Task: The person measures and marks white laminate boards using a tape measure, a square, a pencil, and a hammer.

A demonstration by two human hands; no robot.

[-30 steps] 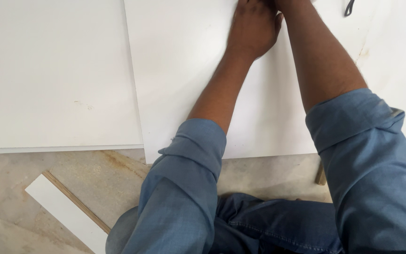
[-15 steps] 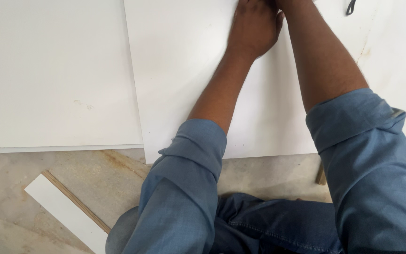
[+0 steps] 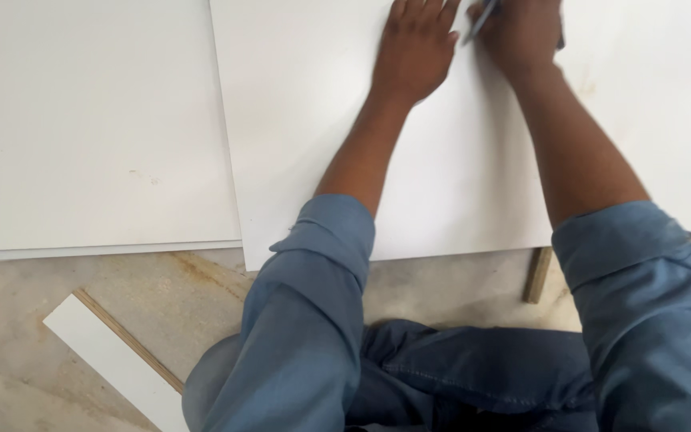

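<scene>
Two large white boards fill the upper part of the view: the one being worked on (image 3: 457, 192) lies on the floor under both forearms, and a second white board (image 3: 89, 128) lies just beside it on the left, their edges separated by a thin seam. Below them is the pale stone floor (image 3: 201, 296), where a narrow white offcut strip (image 3: 113, 360) with a wooden edge lies at an angle. The left hand (image 3: 416, 50) rests flat on the worked board, fingers spread and holding nothing. Close beside it, the right hand (image 3: 521, 32) has its fingers curled around a slim pen-like tool (image 3: 480, 19), held against the same board near its far edge.
</scene>
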